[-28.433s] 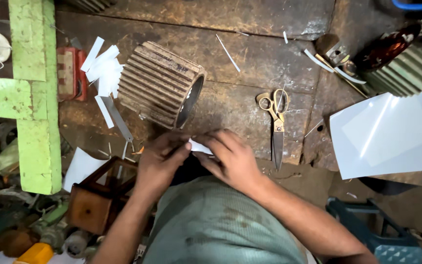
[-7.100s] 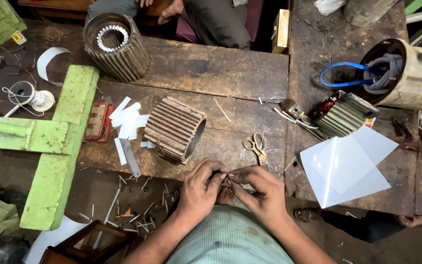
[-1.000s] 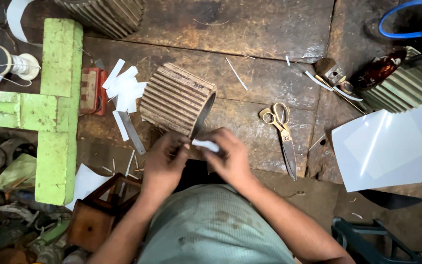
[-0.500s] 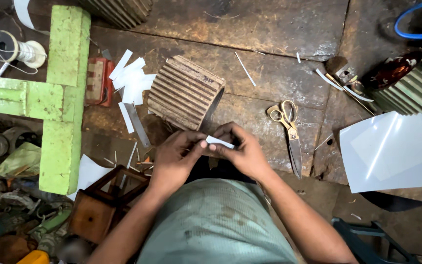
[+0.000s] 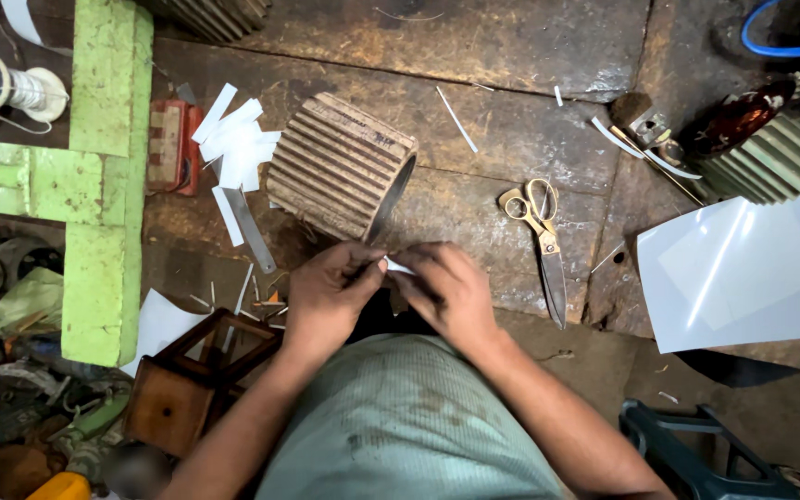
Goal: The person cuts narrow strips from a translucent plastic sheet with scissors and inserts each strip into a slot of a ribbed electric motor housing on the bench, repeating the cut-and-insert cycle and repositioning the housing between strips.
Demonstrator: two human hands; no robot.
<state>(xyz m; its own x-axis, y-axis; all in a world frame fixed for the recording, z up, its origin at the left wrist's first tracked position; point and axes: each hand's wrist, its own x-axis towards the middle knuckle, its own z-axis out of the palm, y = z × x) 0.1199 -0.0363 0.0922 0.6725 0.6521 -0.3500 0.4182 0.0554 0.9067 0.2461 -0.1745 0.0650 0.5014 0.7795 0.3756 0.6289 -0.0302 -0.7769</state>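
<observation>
Left hand (image 5: 331, 287) and right hand (image 5: 446, 292) pinch 1 thin white paper strip (image 5: 398, 268) by its ends; light, flexible, easily creased.

Two bare forearms rise from the bottom of the frame and meet at centre. The left hand (image 5: 331, 289) and right hand (image 5: 448, 289) face each other, knuckles up, fingers (image 5: 363, 268) curled and pinched together.
</observation>
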